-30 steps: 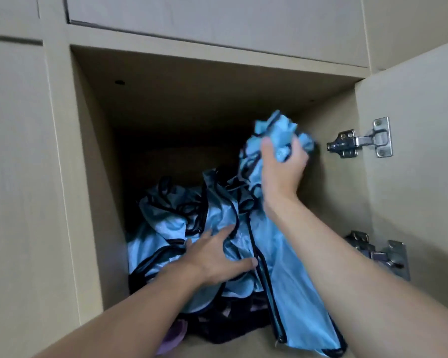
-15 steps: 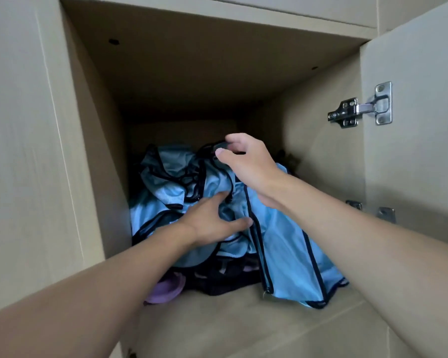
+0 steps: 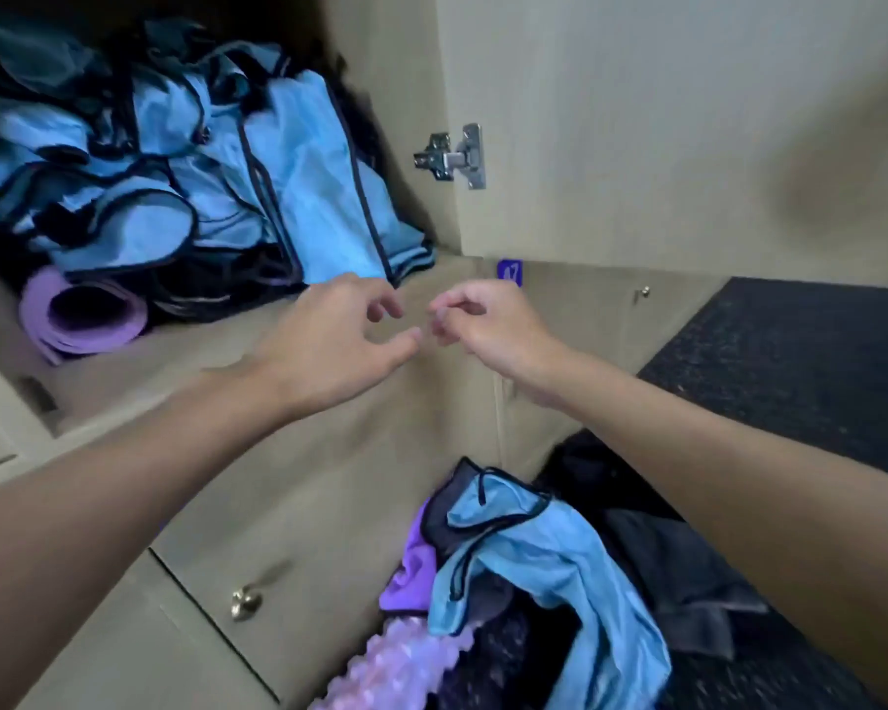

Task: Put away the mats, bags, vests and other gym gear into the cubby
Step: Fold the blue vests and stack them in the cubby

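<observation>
Left hand (image 3: 329, 345), right hand (image 3: 488, 330) both empty, fingers loosely curled, tips nearly meeting at centre. Blur softens detail. Cubby (image 3: 150, 371) at 10 o'clock holds heaped blue vests (image 3: 288, 161), rolled purple mat (image 3: 83, 320) and dark gear (image 3: 216, 294), hard to identify. At 6 o'clock: loose blue vest (image 3: 560, 566), knobbly purple roller (image 3: 406, 663), partly cut off. Right forearm hides part of dark clothes (image 3: 688, 581). Hinge (image 3: 457, 156) at 1 o'clock.

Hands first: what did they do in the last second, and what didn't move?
Both let go. The right hand, which had clutched a bunch of the blue vests, and the left hand, which pressed on them, drew back out of the cubby and now hold nothing. The vests stay heaped above the rolled purple mat.
</observation>
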Demonstrator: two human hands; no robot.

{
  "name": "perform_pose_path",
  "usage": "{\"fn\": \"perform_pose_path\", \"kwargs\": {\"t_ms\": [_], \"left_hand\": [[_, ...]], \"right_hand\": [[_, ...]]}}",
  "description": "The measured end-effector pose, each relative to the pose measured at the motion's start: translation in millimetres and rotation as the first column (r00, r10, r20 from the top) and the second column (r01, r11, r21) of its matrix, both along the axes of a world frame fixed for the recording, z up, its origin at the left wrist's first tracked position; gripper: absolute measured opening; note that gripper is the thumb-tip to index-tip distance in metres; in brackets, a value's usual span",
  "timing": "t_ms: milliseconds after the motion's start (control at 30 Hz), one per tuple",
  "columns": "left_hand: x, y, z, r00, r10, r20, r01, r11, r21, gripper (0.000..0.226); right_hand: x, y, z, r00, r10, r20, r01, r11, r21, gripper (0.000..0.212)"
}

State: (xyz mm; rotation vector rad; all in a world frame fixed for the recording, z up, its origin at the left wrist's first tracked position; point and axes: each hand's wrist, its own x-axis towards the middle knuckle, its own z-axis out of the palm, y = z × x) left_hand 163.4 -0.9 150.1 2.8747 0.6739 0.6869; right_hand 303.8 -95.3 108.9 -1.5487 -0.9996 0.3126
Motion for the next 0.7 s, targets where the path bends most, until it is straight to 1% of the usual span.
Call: {"fn": "perform_pose_path", "kwargs": {"t_ms": [67,100,167,267,300,333,367,433,467,567,600,633,700], "left_hand": [[11,-17,-30,0.998,-0.045,-0.042,0.043,0.998,-0.054,0.032],[16,-24,-46,0.996,-0.063,-0.058,0.057,0.994,-0.094,0.033],[26,-37,-81,0.99,-0.098,-0.101,0.077,0.978,-0.192,0.03],[38,-53,-141,0.973,-0.134,-0.189,0.072,0.95,-0.304,0.017],[38,-57,-162,0.965,-0.137,-0.223,0.058,0.943,-0.328,0.018],[38,-59,-183,0.959,-0.13,-0.253,0.035,0.937,-0.349,0.022],[37,-60,-202,0.954,-0.112,-0.277,0.003,0.93,-0.367,0.029],[35,-58,-236,0.946,-0.078,-0.316,-0.061,0.912,-0.407,0.047],[33,-55,-251,0.942,-0.073,-0.327,-0.078,0.901,-0.427,0.056],[30,-43,-293,0.933,-0.057,-0.356,-0.124,0.877,-0.464,0.073],[28,-43,-296,0.929,-0.056,-0.365,-0.13,0.876,-0.465,0.075],[27,-43,-293,0.927,-0.054,-0.372,-0.135,0.876,-0.464,0.071],[26,-43,-290,0.929,-0.024,-0.368,-0.155,0.879,-0.45,0.05]], "right_hand": [[8,-28,-42,0.998,-0.046,-0.047,0.044,0.997,-0.057,0.021],[13,-41,-64,0.994,-0.075,-0.081,0.067,0.992,-0.105,0.019],[22,-67,-112,0.983,-0.134,-0.129,0.099,0.965,-0.244,0.015],[25,-96,-183,0.965,-0.236,-0.114,0.169,0.892,-0.42,0.02],[24,-104,-204,0.959,-0.266,-0.092,0.192,0.858,-0.476,0.018],[21,-110,-223,0.958,-0.276,-0.074,0.193,0.817,-0.544,0.01],[19,-115,-238,0.964,-0.26,-0.046,0.179,0.773,-0.609,0.009],[20,-120,-267,0.974,-0.224,-0.016,0.148,0.693,-0.706,0.045],[20,-121,-276,0.972,-0.235,-0.02,0.149,0.678,-0.72,0.057],[24,-114,-294,0.957,-0.288,-0.042,0.187,0.717,-0.672,0.078],[26,-110,-298,0.954,-0.295,-0.05,0.19,0.728,-0.659,0.084],[29,-106,-301,0.952,-0.3,-0.06,0.192,0.739,-0.646,0.09],[33,-101,-306,0.953,-0.293,-0.078,0.178,0.748,-0.64,0.097]]}}
